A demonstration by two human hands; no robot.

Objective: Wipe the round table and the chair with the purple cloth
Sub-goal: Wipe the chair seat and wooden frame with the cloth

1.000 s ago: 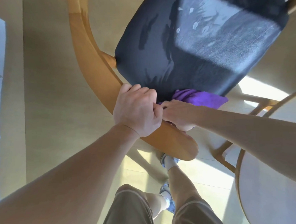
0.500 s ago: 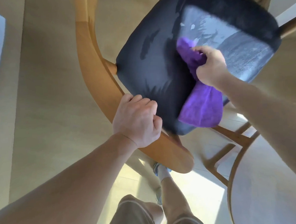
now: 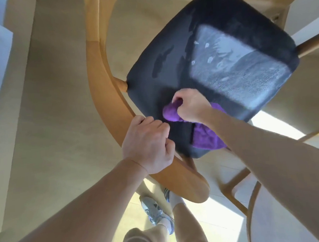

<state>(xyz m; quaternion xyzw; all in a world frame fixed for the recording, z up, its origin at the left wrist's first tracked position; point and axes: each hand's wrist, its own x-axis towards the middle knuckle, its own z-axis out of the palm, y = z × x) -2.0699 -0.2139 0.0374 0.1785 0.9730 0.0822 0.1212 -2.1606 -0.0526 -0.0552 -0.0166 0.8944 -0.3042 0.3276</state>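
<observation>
Pale floor (image 3: 52, 127) below; left hand (image 3: 147, 146) grips the chair (image 3: 105, 98) back; right hand (image 3: 189, 107) bunches the cloth (image 3: 206, 136), trailing toward 5 o'clock.

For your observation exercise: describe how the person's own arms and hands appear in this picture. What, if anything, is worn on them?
Both forearms are bare right to the frame edge: no sleeves in view. The left hand and right hand wear no gloves. No watch, ring or bracelet shows on the parts in view.
</observation>
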